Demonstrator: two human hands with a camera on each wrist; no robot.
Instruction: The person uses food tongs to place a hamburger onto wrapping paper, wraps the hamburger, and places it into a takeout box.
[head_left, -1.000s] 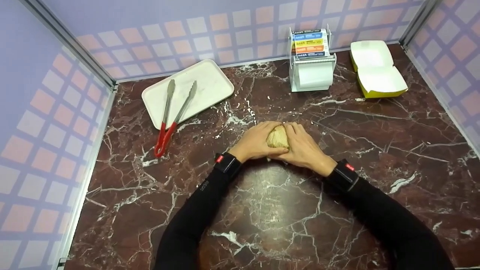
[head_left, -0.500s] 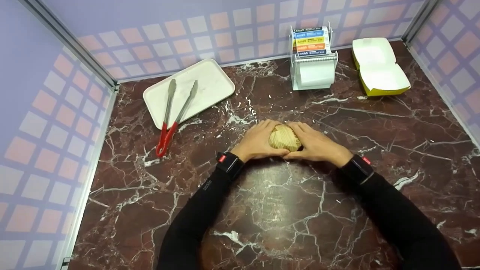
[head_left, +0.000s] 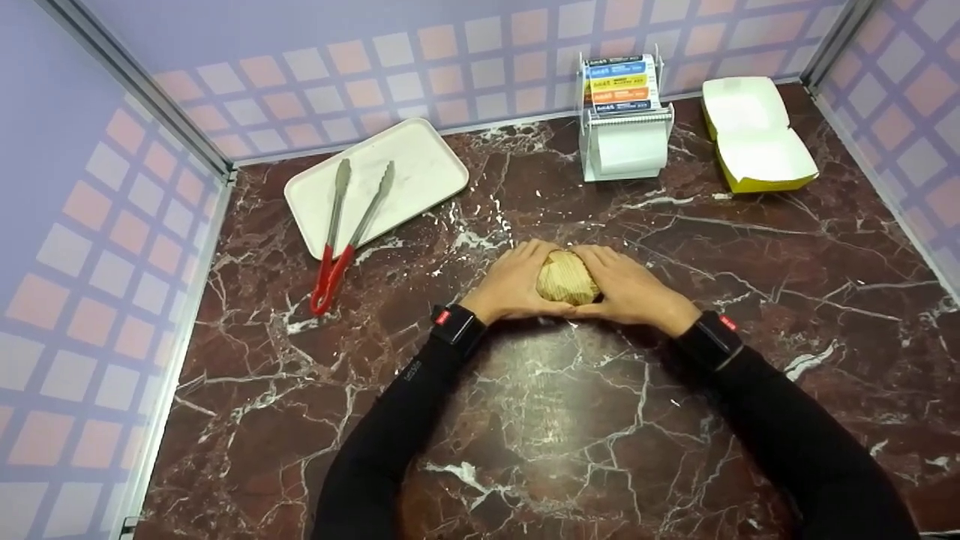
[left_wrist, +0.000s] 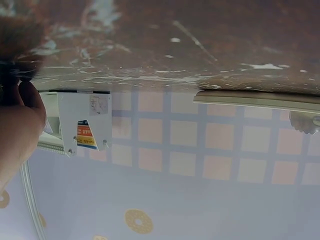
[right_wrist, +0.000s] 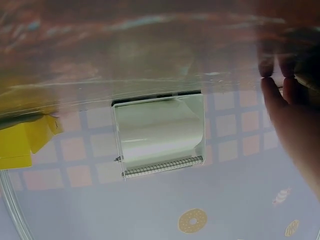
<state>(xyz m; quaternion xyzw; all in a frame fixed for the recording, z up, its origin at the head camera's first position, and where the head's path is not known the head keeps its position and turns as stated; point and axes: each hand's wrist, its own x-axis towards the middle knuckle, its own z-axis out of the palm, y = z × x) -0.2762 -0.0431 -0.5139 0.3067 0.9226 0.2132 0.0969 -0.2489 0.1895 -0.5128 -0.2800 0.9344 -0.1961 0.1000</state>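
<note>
A round, burger-like bundle wrapped in tan lined paper [head_left: 568, 278] sits on the dark marbled counter, cupped between two hands in the head view. The left hand [head_left: 517, 280] curves around its left side, and the right hand [head_left: 631, 287] around its right. Both thumbs meet at the near side of the bundle. Its underside is hidden. In the left wrist view, part of the left hand [left_wrist: 17, 132] shows at the left edge. The right wrist view has the right hand [right_wrist: 295, 127] at the right edge, fingertips down at the counter.
Red-handled tongs [head_left: 334, 277] lie partly on a white tray [head_left: 420, 176] at back left. A label dispenser [head_left: 624, 124] with a white roll stands at the back. Right of it is an open yellow clamshell box [head_left: 765, 154]. Tiled panels enclose the counter [head_left: 555, 450].
The right hand has shifted to the right and the hands have spread a little, so more of the wrapped bundle shows between them. The last half second brings almost no movement.
</note>
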